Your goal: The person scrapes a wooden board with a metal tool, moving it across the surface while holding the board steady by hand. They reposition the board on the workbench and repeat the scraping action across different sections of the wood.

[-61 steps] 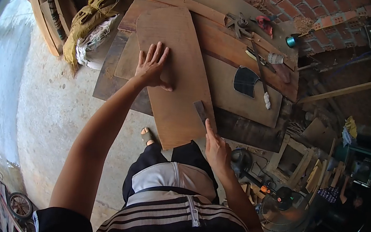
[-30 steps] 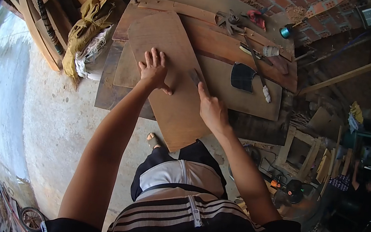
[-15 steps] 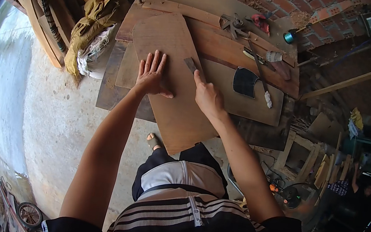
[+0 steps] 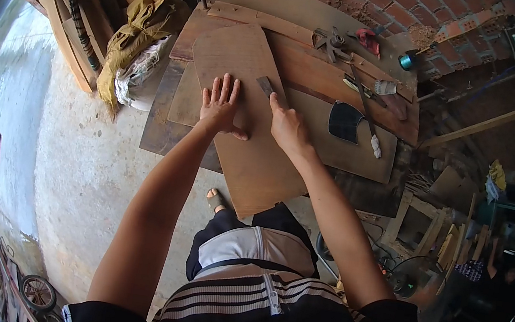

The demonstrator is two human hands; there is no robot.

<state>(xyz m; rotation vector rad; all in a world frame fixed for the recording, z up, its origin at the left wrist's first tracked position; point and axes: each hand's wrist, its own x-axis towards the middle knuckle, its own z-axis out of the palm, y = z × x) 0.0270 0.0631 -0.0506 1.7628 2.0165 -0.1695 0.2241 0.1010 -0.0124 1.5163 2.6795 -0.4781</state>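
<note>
A long brown wooden board (image 4: 263, 165) with a tapered far end lies slantwise over the workbench, its near end jutting past the front edge towards my body. My left hand (image 4: 220, 108) rests flat on it, fingers spread. Closed around a flat-bladed scraper (image 4: 265, 86) is my right hand (image 4: 290, 128), near the board's right edge. The scraper's dark blade points up and left over the board; its handle is mostly hidden in my fist. To the right, a dark piece of sandpaper (image 4: 345, 122) and a long thin tool with a white-wrapped end (image 4: 375, 146) lie on another board (image 4: 317, 110).
At the back of the bench sit a dark metal clamp-like part (image 4: 333, 43), a red cloth (image 4: 369, 42) and a teal spool (image 4: 406, 61). Sacks (image 4: 138, 52) stand left of the bench. A brick wall (image 4: 397, 9) rises behind. Another person (image 4: 471, 269) is far right.
The whole view has shifted slightly. My right hand with the scraper has moved a little up and left relative to the board; my left hand stays in place on it.
</note>
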